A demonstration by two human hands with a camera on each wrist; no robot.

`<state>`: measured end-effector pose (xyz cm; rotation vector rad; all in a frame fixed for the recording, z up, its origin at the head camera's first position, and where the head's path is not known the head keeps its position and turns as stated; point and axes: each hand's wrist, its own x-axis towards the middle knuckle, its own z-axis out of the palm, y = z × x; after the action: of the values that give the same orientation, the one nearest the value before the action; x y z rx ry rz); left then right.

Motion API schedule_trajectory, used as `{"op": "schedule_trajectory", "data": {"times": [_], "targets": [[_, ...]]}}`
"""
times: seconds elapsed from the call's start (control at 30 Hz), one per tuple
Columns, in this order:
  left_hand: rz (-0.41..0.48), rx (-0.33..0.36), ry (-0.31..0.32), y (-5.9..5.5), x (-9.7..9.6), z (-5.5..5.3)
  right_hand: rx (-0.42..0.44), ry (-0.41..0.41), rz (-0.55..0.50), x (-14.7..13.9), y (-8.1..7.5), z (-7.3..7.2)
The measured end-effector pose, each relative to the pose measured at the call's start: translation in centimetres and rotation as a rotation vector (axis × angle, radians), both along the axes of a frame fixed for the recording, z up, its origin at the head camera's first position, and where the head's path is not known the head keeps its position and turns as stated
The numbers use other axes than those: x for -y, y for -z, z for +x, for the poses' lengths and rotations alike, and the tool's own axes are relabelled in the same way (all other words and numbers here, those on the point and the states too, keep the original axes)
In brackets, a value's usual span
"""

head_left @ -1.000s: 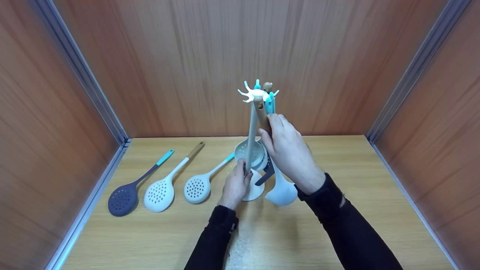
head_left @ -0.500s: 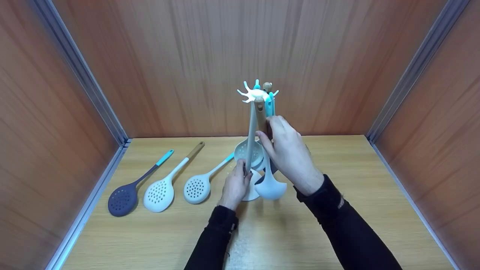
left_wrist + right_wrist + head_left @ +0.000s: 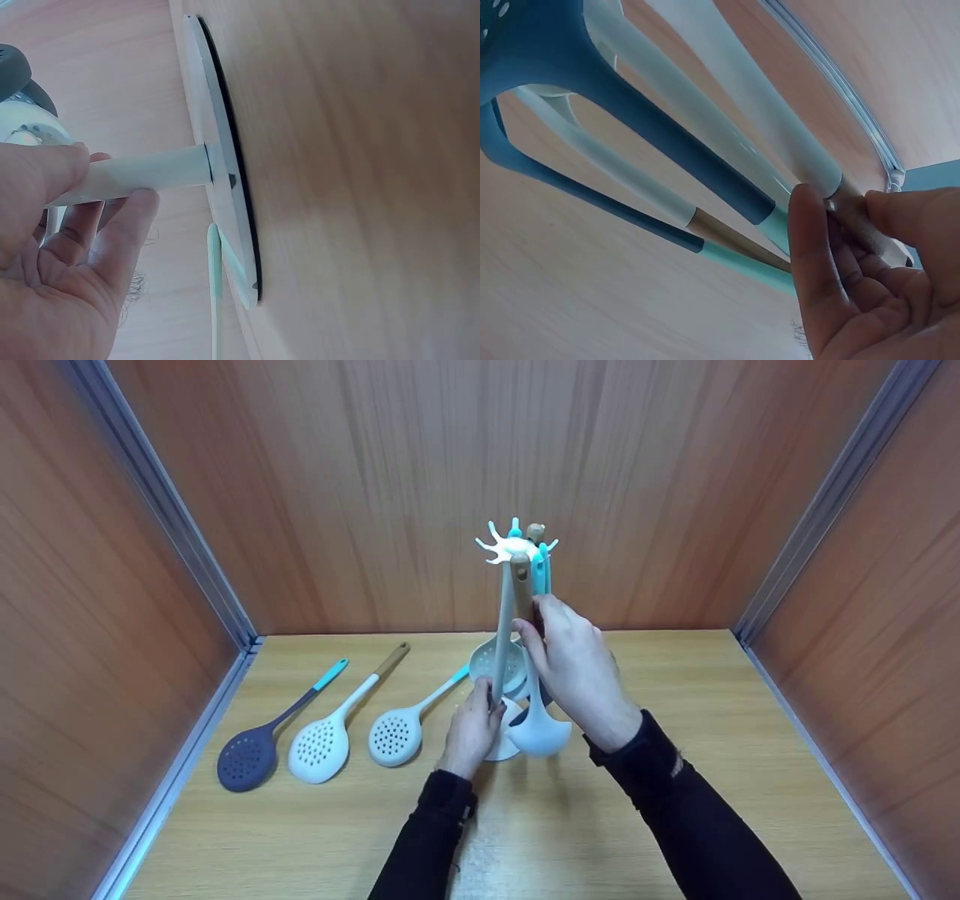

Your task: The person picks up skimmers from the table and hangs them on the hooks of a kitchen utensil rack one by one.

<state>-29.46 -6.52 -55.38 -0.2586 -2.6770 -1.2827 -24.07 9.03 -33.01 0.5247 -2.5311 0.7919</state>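
A white utensil stand (image 3: pixel 503 615) with a ring of hooks on top rises from a round base. My left hand (image 3: pixel 472 727) grips its pole low down; in the left wrist view, thumb and fingers wrap the pole (image 3: pixel 142 174) just above the base (image 3: pixel 225 195). My right hand (image 3: pixel 577 667) pinches the brown wood-look handle of a white ladle (image 3: pixel 541 735). The handle's top end lies right at the hooks, and the ladle hangs nearly upright, bowl down, in front of the base. Behind it, other utensils with turquoise and brown handles hang from the stand, including a dark blue one (image 3: pixel 630 97).
Left of the stand, a dark blue skimmer (image 3: pixel 247 757), a white skimmer with a brown handle (image 3: pixel 319 750) and a white skimmer with a turquoise handle (image 3: pixel 395 736) lie on the table (image 3: pixel 300 847). Wood-look panels (image 3: pixel 375 495) enclose the back and sides.
The ladle's bowl has swung left and its handle has straightened from a tilt to nearly upright, the right hand still holding it. The left hand stays on the pole.
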Motion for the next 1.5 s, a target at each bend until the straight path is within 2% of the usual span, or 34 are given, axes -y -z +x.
{"op": "schedule_trajectory", "data": {"times": [0.2, 0.3, 0.5, 0.73, 1.17, 1.27, 1.4, 1.5], "targets": [[0.004, 0.07, -0.011, -0.1, -0.2, -0.3, 0.039, -0.023, -0.023, -0.1, 0.0, -0.1], [0.005, 0.084, -0.018, -0.1, -0.3, -0.3, 0.053, -0.022, -0.032, -0.1, 0.0, -0.1], [-0.01, 0.004, 0.001, 0.0, -0.2, -0.2, 0.037, -0.019, -0.045, -0.1, 0.3, -0.2], [0.0, -0.004, 0.024, 0.2, 0.0, -0.3, 0.058, -0.021, -0.091, 0.0, 0.5, -0.2], [0.083, 0.107, 0.038, -0.1, 0.5, -0.2, 0.112, 0.003, -0.085, 0.0, 0.9, -0.2], [0.161, 0.158, 0.035, -0.1, 0.8, 0.0, 0.105, -0.005, -0.088, -0.1, 1.1, -0.2], [0.152, 0.137, 0.06, -0.2, 1.1, 0.1, 0.065, -0.022, -0.091, -0.6, 1.7, -0.2], [0.086, 0.089, 0.093, -0.3, 1.4, -0.1, 0.047, -0.027, -0.089, -1.0, 2.0, -0.3]]}}
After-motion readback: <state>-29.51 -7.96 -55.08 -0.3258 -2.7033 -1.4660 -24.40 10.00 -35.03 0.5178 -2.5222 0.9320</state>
